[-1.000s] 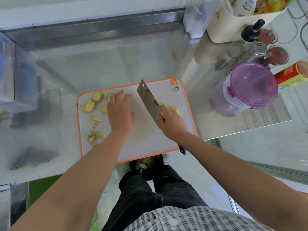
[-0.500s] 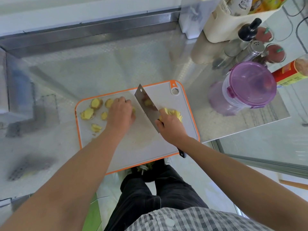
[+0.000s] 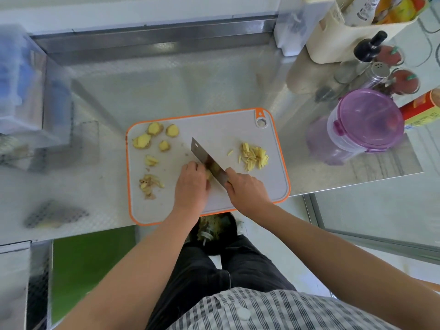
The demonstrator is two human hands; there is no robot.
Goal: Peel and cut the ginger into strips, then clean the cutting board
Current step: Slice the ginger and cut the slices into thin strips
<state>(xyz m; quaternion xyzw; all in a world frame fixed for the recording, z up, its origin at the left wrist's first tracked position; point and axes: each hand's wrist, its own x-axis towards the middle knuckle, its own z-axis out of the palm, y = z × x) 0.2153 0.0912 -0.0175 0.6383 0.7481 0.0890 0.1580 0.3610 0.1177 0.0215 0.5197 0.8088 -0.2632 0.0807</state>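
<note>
While curled fingers (image 3: 190,166) of the left hand (image 3: 191,184) pin a small yellow ginger piece (image 3: 209,174), the right hand (image 3: 245,186) grips the broad steel cleaver (image 3: 206,159) against it, mid orange-rimmed grey cutting board (image 3: 238,125). Strip-cutting looks underway; next, short chops, fingertips tucked back

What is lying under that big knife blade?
A sliver of yellow ginger peeks out at the cleaver's left edge, held by the left hand, on the cutting board. The blade covers the rest of the piece.
</note>
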